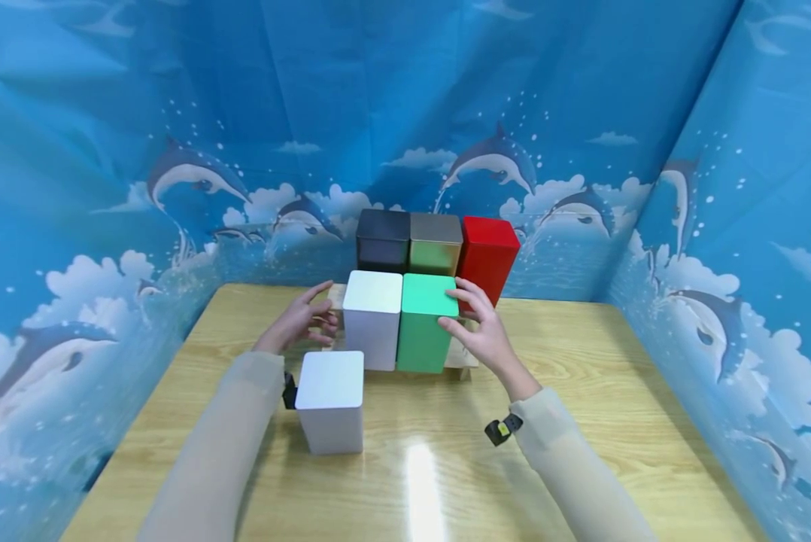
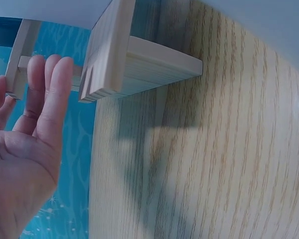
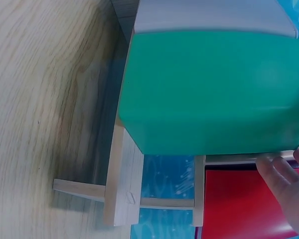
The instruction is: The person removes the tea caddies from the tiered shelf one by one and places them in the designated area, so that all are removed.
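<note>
A white canister point(image 1: 373, 324) and a green canister point(image 1: 427, 324) stand side by side on a low wooden rack point(image 1: 461, 357). My right hand point(image 1: 484, 331) is at the green one's right side, fingers at its top edge and the thumb near its front corner. In the right wrist view, fingertips point(image 3: 275, 172) lie along the green wall. Left of the white canister, my left hand point(image 1: 304, 316) holds nothing, its fingers loosely bent beside the rack's end. The left wrist view shows those fingers point(image 2: 57, 102) next to the rack's wooden bars point(image 2: 109, 55).
Behind the front pair stand a black canister point(image 1: 383, 235), a metallic gold-grey canister point(image 1: 435, 239) and a red canister point(image 1: 490, 252). Another white canister point(image 1: 331, 399) stands on the wooden table point(image 1: 554, 361), close to my left forearm. Dolphin-patterned blue curtains point(image 1: 338, 113) enclose the back and sides.
</note>
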A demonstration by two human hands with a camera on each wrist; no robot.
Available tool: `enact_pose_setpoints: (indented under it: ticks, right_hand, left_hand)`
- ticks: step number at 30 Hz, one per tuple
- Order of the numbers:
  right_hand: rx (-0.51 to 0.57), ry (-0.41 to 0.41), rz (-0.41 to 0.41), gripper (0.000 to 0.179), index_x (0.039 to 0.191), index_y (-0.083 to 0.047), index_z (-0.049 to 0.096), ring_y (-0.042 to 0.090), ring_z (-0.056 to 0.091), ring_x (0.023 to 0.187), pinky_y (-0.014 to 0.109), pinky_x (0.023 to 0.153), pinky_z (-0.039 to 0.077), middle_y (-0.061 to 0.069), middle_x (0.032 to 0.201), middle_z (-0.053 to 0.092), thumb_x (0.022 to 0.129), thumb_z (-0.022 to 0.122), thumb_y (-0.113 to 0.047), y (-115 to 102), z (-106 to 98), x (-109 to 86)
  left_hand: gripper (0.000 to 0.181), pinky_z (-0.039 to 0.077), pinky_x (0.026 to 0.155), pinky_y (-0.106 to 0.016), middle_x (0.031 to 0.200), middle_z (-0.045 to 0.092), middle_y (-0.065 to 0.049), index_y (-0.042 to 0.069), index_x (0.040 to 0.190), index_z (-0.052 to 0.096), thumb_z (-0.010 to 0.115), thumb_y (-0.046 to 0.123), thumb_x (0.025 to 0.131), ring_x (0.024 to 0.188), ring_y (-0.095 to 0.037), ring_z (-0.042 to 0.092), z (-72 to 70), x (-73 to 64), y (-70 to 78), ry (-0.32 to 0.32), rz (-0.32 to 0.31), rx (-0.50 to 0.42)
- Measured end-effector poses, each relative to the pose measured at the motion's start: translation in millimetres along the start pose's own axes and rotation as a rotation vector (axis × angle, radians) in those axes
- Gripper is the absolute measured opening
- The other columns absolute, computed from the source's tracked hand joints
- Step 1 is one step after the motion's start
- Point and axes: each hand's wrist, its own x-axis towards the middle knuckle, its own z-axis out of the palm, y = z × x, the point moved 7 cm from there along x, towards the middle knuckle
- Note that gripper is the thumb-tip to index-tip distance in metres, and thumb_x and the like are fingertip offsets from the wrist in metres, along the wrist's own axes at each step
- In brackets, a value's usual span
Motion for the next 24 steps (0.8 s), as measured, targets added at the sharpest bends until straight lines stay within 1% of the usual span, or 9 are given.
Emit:
enact_pose_setpoints:
  ticks: [2, 3, 9, 10, 15, 22, 24]
  right_hand:
    - [-0.002, -0.001, 0.006, 0.042, 0.124, 0.006, 0.051, 0.034, 0.034, 0.126, 0.056, 0.091, 0.042, 0.023, 0.142, 0.032, 0.085, 0.065, -0.003, 1, 0, 0.5]
    - [0.002, -0.003, 0.009, 0.042, 0.124, 0.006, 0.051, 0.034, 0.034, 0.126, 0.056, 0.091, 0.042, 0.023, 0.142, 0.032, 0.085, 0.065, -0.003, 2, 0, 0.8]
    - [0.043, -0.016, 0.047, 0.04, 0.122, 0.005, 0.051, 0.033, 0.034, 0.127, 0.056, 0.092, 0.042, 0.022, 0.143, 0.03, 0.086, 0.065, -0.004, 6, 1, 2.5]
    - [0.051, -0.018, 0.056, 0.04, 0.122, 0.005, 0.05, 0.033, 0.034, 0.127, 0.055, 0.092, 0.042, 0.021, 0.144, 0.03, 0.086, 0.065, -0.004, 7, 1, 2.5]
    - [0.094, -0.035, 0.086, 0.038, 0.121, 0.005, 0.05, 0.035, 0.037, 0.124, 0.054, 0.092, 0.042, 0.02, 0.146, 0.028, 0.087, 0.064, -0.006, 12, 2, 2.7]
    - [0.146, -0.041, 0.097, 0.034, 0.115, 0.006, 0.049, 0.036, 0.038, 0.125, 0.055, 0.095, 0.039, 0.02, 0.146, 0.028, 0.086, 0.064, -0.004, 16, 2, 4.2]
    - [0.162, -0.042, 0.097, 0.033, 0.114, 0.006, 0.049, 0.037, 0.041, 0.123, 0.055, 0.094, 0.04, 0.02, 0.146, 0.029, 0.086, 0.064, -0.002, 18, 2, 4.1]
  left_hand:
    - [0.054, 0.053, 0.073, -0.05, 0.096, 0.058, -0.018, 0.035, 0.148, 0.019, 0.042, 0.027, 0.1, 0.081, -0.028, 0.061, 0.1, -0.2, -0.1, -0.003, -0.002, -0.004]
    - [0.054, 0.053, 0.074, -0.05, 0.097, 0.057, -0.018, 0.034, 0.148, 0.018, 0.042, 0.026, 0.1, 0.083, -0.029, 0.061, 1.4, -2.7, 2.2, -0.009, -0.006, -0.005]
    - [0.054, 0.053, 0.075, -0.05, 0.097, 0.057, -0.018, 0.034, 0.148, 0.019, 0.042, 0.026, 0.1, 0.083, -0.029, 0.061, 0.7, -2.5, 2.3, -0.001, -0.01, 0.008]
    - [0.054, 0.053, 0.073, -0.049, 0.097, 0.058, -0.018, 0.035, 0.148, 0.02, 0.043, 0.027, 0.1, 0.082, -0.028, 0.061, -0.7, -0.1, 0.1, 0.008, -0.007, 0.011]
    - [0.054, 0.054, 0.073, -0.049, 0.098, 0.058, -0.018, 0.037, 0.147, 0.021, 0.044, 0.027, 0.099, 0.08, -0.027, 0.062, -0.8, -0.9, -1.6, 0.01, -0.017, 0.01]
    - [0.055, 0.054, 0.072, -0.049, 0.098, 0.058, -0.018, 0.037, 0.147, 0.021, 0.045, 0.027, 0.099, 0.079, -0.027, 0.062, -0.4, -0.3, -2.3, 0.002, -0.009, 0.007]
    - [0.055, 0.054, 0.072, -0.048, 0.098, 0.057, -0.018, 0.037, 0.147, 0.02, 0.044, 0.027, 0.099, 0.079, -0.027, 0.062, -0.2, -0.5, -1.9, 0.002, -0.007, 0.011]
